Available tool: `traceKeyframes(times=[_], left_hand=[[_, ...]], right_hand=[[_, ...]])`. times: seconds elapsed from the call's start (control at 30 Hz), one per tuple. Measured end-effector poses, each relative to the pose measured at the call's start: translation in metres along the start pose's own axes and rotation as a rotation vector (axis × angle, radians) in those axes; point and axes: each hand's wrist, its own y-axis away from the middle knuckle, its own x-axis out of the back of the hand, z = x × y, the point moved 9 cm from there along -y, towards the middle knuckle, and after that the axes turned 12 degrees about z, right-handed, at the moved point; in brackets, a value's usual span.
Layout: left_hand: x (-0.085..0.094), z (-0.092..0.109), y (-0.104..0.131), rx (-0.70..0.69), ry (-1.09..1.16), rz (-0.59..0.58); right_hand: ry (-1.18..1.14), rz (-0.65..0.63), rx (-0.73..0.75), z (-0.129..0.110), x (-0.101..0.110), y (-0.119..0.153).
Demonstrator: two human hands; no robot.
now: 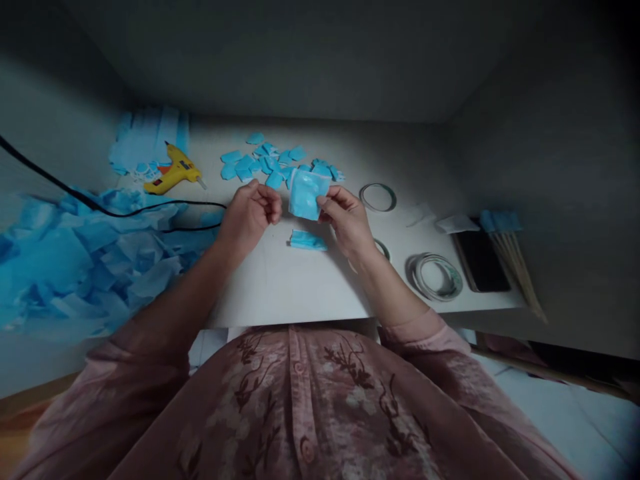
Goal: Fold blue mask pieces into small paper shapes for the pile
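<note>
Between the thumb and fingers of my right hand (345, 217) is a squarish light-blue fabric piece (306, 193), which looks like a folded cut from a disposable face mask. It is held up above the table. My left hand (253, 212) is just left of that piece, apart from it, with loosely curled fingers and nothing visible in them. A narrow folded blue strip (308, 240) lies on the table below the held piece. Behind both hands, a loose pile of small blue cut pieces (267, 160) is spread out.
A yellow glue gun (175, 172) lies at the back left by stacked blue masks (153, 137); its black cable (125, 215) crosses a heap of blue scraps (95, 260). To the right are tape rolls (435, 277), a dark phone (481, 261) and wooden sticks with blue ends (517, 267).
</note>
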Motion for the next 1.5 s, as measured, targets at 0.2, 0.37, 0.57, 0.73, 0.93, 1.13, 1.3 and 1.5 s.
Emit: traceKeyframes(times=[0.2, 0.37, 0.57, 0.73, 0.93, 1.13, 1.3, 1.5], left_hand=[[-0.002, -0.013, 0.004, -0.098, -0.126, -0.072], [-0.006, -0.032, 0.004, -0.023, -0.099, -0.144], [-0.006, -0.038, 0.003, 0.035, -0.005, -0.16], [-0.001, -0.028, 0.001, -0.047, -0.022, -0.116], [0.002, -0.028, -0.002, -0.061, -0.012, -0.077], [0.0, -0.02, 0.002, -0.038, 0.025, -0.077], [-0.004, -0.014, 0.005, -0.023, 0.084, -0.102], [-0.01, -0.016, 0.008, -0.054, 0.043, -0.137]], right_hand=[[0.213, 0.046, 0.314, -0.018, 0.003, 0.005], [0.521, -0.033, 0.676, -0.034, -0.011, 0.024], [0.698, -0.201, 0.866, -0.038, -0.029, 0.039], [0.59, -0.122, 0.883, -0.05, -0.021, 0.041], [0.566, -0.02, 0.755, -0.039, -0.008, 0.027], [0.665, -0.117, 0.955, -0.041, -0.021, 0.038], [0.774, -0.144, 0.948, -0.034, -0.023, 0.035], [0.73, -0.104, 0.817, -0.024, -0.017, 0.026]])
